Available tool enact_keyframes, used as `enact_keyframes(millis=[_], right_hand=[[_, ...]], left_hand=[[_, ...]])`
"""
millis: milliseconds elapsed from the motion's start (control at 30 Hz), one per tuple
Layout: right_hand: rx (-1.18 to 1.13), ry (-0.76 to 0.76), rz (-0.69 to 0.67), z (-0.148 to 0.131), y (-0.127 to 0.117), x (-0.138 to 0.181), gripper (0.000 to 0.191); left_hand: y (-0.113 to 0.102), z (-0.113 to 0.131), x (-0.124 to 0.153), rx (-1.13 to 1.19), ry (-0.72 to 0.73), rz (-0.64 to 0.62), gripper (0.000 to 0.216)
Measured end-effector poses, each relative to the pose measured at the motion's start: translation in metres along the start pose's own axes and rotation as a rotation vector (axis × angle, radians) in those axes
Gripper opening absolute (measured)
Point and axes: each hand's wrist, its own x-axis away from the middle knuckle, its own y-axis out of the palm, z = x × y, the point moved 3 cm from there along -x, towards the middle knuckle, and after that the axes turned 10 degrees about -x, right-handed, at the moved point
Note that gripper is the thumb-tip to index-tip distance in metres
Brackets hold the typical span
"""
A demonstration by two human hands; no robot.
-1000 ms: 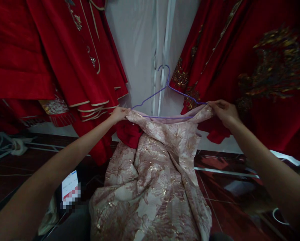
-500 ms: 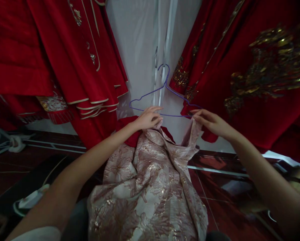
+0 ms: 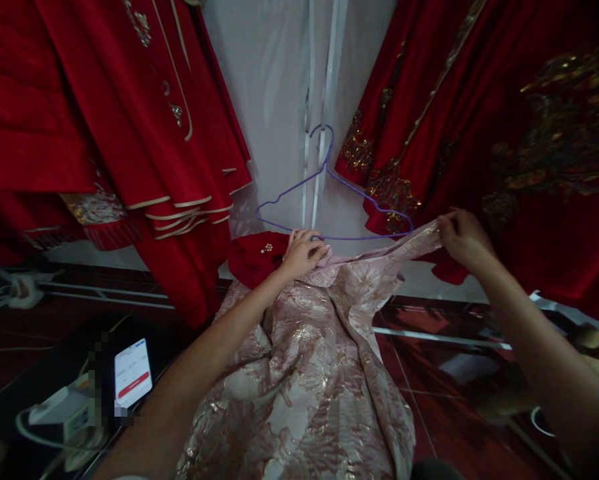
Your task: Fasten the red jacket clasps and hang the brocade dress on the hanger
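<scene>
- Your left hand [image 3: 303, 255], seen from the head camera, is nearly closed, its thumb and fingers gathered at the inner edge of the neckline [image 3: 324, 275]; what exactly lies under the fingertips is hidden.
- Your right hand [image 3: 463, 237] pinches the end of the strap [image 3: 419, 244], drawn out to the side.
- Before you, the pale pink dress [image 3: 304, 360] spreads below your hands, its top edge just under the lower bar of the purple hanger [image 3: 326, 163].
- To handle it well, pull lightly and evenly between both hands, with the strap untwisted; the raised metallic pattern looks likely to snag on the wire.
- You have one dress, one hanger, one phone [image 3: 133, 373] low on your left, and one red cloth [image 3: 252, 259] with a beaded ornament [image 3: 269, 248] just beside your left hand.
- Red garments [image 3: 169, 140] hang on both sides of you, overlapping too much to count.
</scene>
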Motion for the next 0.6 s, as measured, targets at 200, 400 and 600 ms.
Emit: enact_keyframes(millis=[200,400,600], right_hand=[[-0.052,-0.057,0.043,-0.026,-0.001,-0.001,0.015],[0.001,-0.168,0.027,-0.094,0.012,-0.016,0.019],[-0.049,-0.107,0.032,-0.11,0.016,-0.013,0.024]], left_hand=[[-0.001,-0.006,-0.001,0.078,-0.017,-0.006,0.029],[-0.008,0.007,-0.007,0.21,0.021,-0.066,0.028],[-0.016,-0.001,-0.004,0.192,0.006,-0.027,0.026]])
